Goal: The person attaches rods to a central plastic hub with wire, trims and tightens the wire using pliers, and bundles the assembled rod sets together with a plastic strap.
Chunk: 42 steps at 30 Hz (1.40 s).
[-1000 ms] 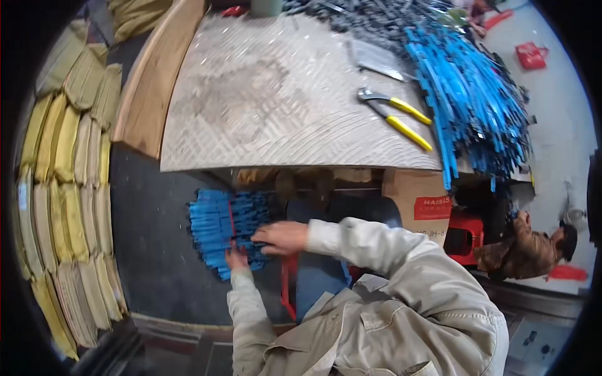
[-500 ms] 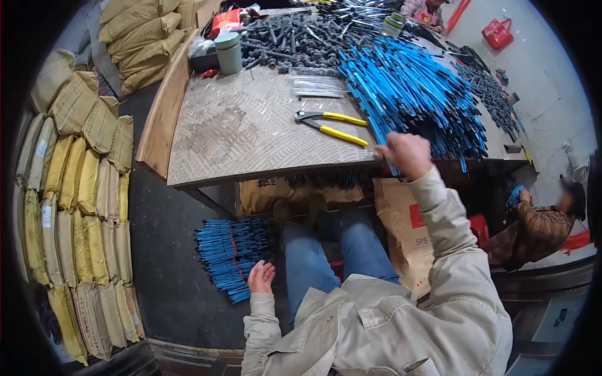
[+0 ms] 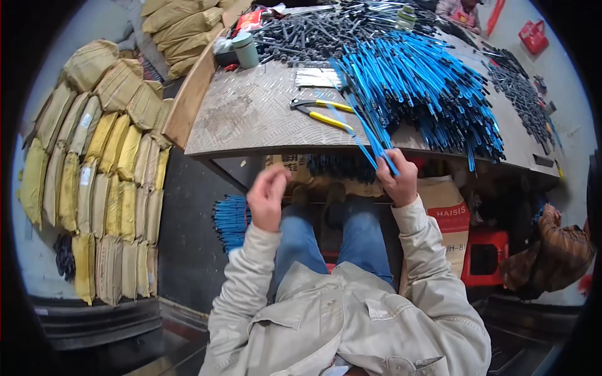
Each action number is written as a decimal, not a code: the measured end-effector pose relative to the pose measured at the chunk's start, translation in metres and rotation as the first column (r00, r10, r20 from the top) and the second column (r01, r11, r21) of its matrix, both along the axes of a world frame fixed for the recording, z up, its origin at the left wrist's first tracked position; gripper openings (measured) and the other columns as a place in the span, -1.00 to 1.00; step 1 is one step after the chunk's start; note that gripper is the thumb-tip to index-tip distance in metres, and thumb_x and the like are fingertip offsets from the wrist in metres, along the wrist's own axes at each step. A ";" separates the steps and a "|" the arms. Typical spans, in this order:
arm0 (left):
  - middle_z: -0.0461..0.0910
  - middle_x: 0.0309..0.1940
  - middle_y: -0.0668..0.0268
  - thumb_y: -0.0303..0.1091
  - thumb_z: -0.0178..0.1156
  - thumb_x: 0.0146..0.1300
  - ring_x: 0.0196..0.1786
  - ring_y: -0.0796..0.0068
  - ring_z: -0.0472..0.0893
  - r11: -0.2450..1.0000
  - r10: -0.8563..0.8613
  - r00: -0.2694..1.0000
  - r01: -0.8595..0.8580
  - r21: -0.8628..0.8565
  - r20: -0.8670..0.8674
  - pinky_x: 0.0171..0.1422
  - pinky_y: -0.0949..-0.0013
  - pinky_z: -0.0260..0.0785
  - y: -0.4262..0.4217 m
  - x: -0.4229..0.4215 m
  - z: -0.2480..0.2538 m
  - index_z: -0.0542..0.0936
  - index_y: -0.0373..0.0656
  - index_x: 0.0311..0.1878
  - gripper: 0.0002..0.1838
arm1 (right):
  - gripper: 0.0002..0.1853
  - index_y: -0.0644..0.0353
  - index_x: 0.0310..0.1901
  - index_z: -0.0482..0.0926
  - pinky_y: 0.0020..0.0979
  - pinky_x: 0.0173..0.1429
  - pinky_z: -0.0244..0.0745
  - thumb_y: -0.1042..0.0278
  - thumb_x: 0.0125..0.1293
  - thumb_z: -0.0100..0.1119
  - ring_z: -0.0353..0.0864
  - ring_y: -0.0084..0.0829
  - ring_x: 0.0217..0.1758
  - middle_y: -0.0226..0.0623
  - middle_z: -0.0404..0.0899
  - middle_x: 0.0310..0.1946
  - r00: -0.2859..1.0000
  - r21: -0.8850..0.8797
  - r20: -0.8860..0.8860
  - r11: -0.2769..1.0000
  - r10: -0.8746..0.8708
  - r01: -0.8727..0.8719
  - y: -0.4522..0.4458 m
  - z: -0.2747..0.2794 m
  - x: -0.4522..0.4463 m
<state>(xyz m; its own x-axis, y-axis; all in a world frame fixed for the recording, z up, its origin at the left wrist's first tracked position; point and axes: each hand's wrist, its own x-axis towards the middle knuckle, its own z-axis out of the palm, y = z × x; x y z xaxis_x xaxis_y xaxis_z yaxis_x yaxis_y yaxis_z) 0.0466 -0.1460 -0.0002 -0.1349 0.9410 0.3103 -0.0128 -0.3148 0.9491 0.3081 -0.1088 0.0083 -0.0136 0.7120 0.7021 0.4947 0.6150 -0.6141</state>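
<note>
My right hand (image 3: 399, 178), at the table's front edge, is closed round a few long, thin blue rods (image 3: 371, 139). They fan up and left over the tabletop, slightly blurred. Behind them spreads a big heap of blue rods (image 3: 433, 81) with black ends. My left hand (image 3: 267, 199) is raised over my left knee, a little smeared, with bent fingers apart and nothing visible in them. Nippers with yellow handles (image 3: 329, 116) lie on the table (image 3: 251, 128), partly crossed by the held rods. Below my left hand, a bundle of blue rods (image 3: 229, 219) rests on the floor.
Dark grey parts (image 3: 301, 37) are piled behind a green cup (image 3: 245, 51) and a batch of thin white sticks (image 3: 318, 78). Stacked sacks (image 3: 113, 150) stand at left. A red crate (image 3: 484, 257) is beside a paper sack (image 3: 448, 213). Two other people sit at right.
My right hand has pulled a few blue rods from the heap, towards me. My left hand has risen from beside the floor bundle to above my knee. The view has shifted.
</note>
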 end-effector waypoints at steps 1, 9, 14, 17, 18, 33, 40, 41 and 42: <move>0.56 -0.15 0.25 -0.36 0.03 0.34 -0.08 0.54 0.52 0.990 0.070 0.997 -0.065 0.128 -0.029 0.09 0.44 0.34 0.013 0.003 0.014 0.46 -0.34 0.03 -0.70 | -0.96 0.22 -0.36 0.50 -0.60 -0.54 0.28 0.48 0.18 0.14 0.38 -0.67 -0.68 -0.38 0.38 -0.72 1.000 -0.007 -0.011 1.000 0.015 -0.015 -0.006 -0.004 0.002; 0.56 -0.12 0.26 -0.19 0.06 0.34 -0.06 0.51 0.52 0.980 -0.111 0.912 0.166 -0.109 0.396 0.10 0.40 0.33 0.045 0.064 0.037 0.40 -0.30 0.13 -0.58 | -0.94 0.28 -0.35 0.50 -0.60 -0.54 0.29 0.49 0.17 0.15 0.38 -0.73 -0.64 -0.46 0.46 -0.66 0.955 -0.095 -0.260 0.981 0.139 -0.168 -0.043 -0.023 0.000; 0.59 -0.23 0.33 -0.24 0.14 0.28 -0.21 0.58 0.54 0.948 -0.250 0.786 0.319 -0.024 0.565 -0.09 0.50 0.37 0.048 0.068 0.044 0.48 -0.25 0.04 -0.65 | -0.96 0.28 -0.37 0.51 -0.62 -0.54 0.29 0.52 0.14 0.16 0.40 -0.73 -0.62 -0.44 0.48 -0.64 0.965 -0.178 -0.186 0.959 0.186 -0.219 -0.051 -0.031 -0.027; 0.60 -0.24 0.38 -0.31 0.23 0.21 -0.28 0.69 0.52 0.933 -0.228 0.703 0.355 -0.055 0.674 -0.19 0.61 0.35 0.053 0.068 0.033 0.51 -0.22 -0.01 -0.68 | -0.96 0.29 -0.39 0.52 -0.62 -0.55 0.27 0.53 0.13 0.16 0.40 -0.73 -0.63 -0.42 0.48 -0.64 0.972 -0.164 -0.176 0.969 0.153 -0.183 -0.053 -0.033 -0.036; 0.59 -0.28 0.41 -0.31 0.25 0.19 -0.32 0.70 0.51 0.948 -0.177 0.709 0.308 -0.074 0.682 -0.23 0.62 0.34 0.054 0.067 0.031 0.53 -0.18 -0.08 -0.73 | -0.96 0.29 -0.39 0.52 -0.62 -0.55 0.27 0.53 0.13 0.16 0.40 -0.70 -0.64 -0.41 0.48 -0.64 0.971 -0.163 -0.171 0.968 0.165 -0.193 -0.054 -0.032 -0.039; 0.33 -0.67 0.54 -0.38 0.26 0.17 -0.63 0.71 0.32 0.958 0.045 0.737 0.159 -0.238 0.675 -0.56 0.59 0.21 0.046 0.009 0.001 0.44 0.02 -0.31 -0.85 | -0.83 0.17 -0.35 0.54 -0.30 -0.46 0.40 0.25 0.17 0.19 0.54 -0.23 -0.52 -0.25 0.53 -0.53 0.703 0.138 0.471 0.831 -0.533 0.538 0.034 0.001 0.010; 0.40 -0.63 0.48 -0.32 0.18 0.25 -0.62 0.64 0.39 0.952 0.204 0.542 0.084 -0.294 0.815 -0.55 0.59 0.24 0.040 0.006 0.002 0.47 -0.03 -0.23 -0.90 | -0.81 0.14 -0.34 0.50 -0.28 -0.51 0.38 0.20 0.24 0.13 0.54 -0.21 -0.57 -0.28 0.52 -0.57 0.823 -0.004 0.465 0.929 -0.326 0.371 0.027 -0.021 -0.005; 0.40 -0.63 0.48 -0.32 0.18 0.25 -0.62 0.64 0.39 0.952 0.207 0.542 0.082 -0.296 0.814 -0.55 0.59 0.24 0.039 0.003 -0.001 0.47 -0.03 -0.23 -0.90 | -0.81 0.14 -0.34 0.50 -0.28 -0.51 0.38 0.20 0.24 0.13 0.54 -0.21 -0.57 -0.28 0.52 -0.57 0.824 -0.006 0.465 0.930 -0.323 0.368 0.025 -0.022 -0.004; 0.45 -0.58 0.45 -0.31 0.17 0.26 -0.58 0.61 0.44 0.961 0.114 0.549 0.150 -0.232 0.828 -0.53 0.59 0.27 0.038 0.001 -0.004 0.47 -0.04 -0.22 -0.90 | -0.83 0.13 -0.34 0.49 -0.25 -0.52 0.37 0.21 0.25 0.11 0.54 -0.18 -0.57 -0.25 0.51 -0.59 0.868 -0.074 0.402 0.935 -0.291 0.348 0.022 -0.017 -0.003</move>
